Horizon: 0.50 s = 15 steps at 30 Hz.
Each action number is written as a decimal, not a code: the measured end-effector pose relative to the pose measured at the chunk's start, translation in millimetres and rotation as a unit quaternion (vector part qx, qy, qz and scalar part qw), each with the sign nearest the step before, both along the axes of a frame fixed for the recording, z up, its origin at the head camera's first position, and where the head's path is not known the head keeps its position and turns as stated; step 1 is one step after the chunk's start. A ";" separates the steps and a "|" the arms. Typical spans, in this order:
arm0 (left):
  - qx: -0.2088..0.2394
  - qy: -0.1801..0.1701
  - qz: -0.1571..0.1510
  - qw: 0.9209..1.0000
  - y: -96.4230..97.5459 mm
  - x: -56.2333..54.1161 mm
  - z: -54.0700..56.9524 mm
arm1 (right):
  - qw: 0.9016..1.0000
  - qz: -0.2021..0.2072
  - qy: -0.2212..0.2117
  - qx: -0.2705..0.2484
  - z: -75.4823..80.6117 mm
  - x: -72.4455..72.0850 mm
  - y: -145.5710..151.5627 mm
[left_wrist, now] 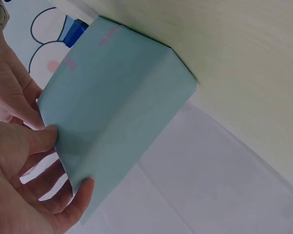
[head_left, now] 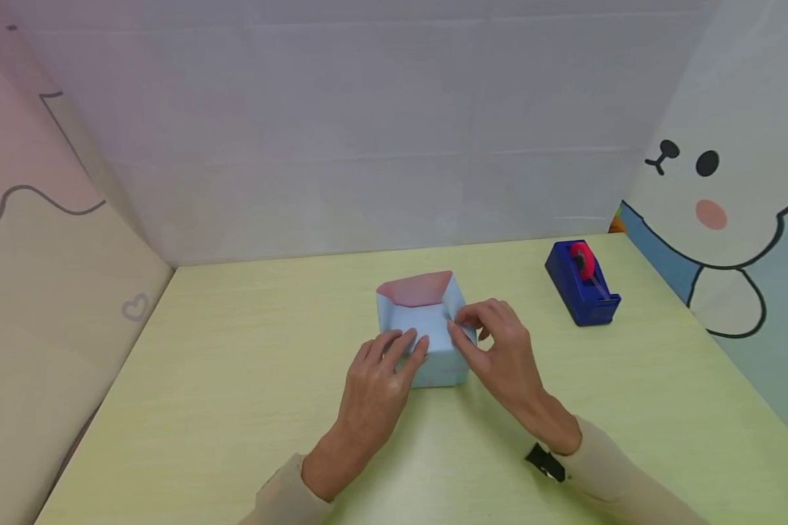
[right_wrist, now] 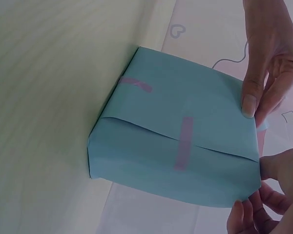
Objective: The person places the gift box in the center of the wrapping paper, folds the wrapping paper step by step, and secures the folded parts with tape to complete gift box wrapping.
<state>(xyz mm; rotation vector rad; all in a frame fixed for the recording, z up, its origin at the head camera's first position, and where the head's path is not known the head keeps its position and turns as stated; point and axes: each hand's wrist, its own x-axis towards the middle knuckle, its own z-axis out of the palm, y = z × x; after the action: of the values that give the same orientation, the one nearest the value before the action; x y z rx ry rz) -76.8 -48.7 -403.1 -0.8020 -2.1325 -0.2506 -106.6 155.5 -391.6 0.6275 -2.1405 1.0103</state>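
Left hand (head_left: pixel 376 383) and right hand (head_left: pixel 502 350) are seen (head view) at a blue paper box (head_left: pixel 438 366) on the table (head_left: pixel 236 350), its rim pinched by the former (left wrist view) and by the latter (right wrist view).

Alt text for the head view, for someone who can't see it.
A person's left hand and right hand hold an open light-blue paper box, its far flap pink, on a pale yellow table. A blue tape dispenser with a red roll sits to the right.
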 end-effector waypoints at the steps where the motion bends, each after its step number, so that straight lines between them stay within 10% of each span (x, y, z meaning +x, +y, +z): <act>1: -0.001 -0.001 0.000 1.000 -0.1 0.0 0.0 | 1.000 0.001 0.001 0.000 0.0 0.1 0.1; 15: -0.006 -0.007 0.000 1.000 -1.3 -0.4 -0.6 | 1.000 0.028 0.006 0.009 1.0 3.3 4.6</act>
<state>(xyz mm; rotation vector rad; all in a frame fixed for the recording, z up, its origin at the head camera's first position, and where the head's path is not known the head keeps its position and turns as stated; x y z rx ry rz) -77.2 -50.1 -403.7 -0.8095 -2.1484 -0.2450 -103.3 160.1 -390.5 0.7034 -2.1335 1.0152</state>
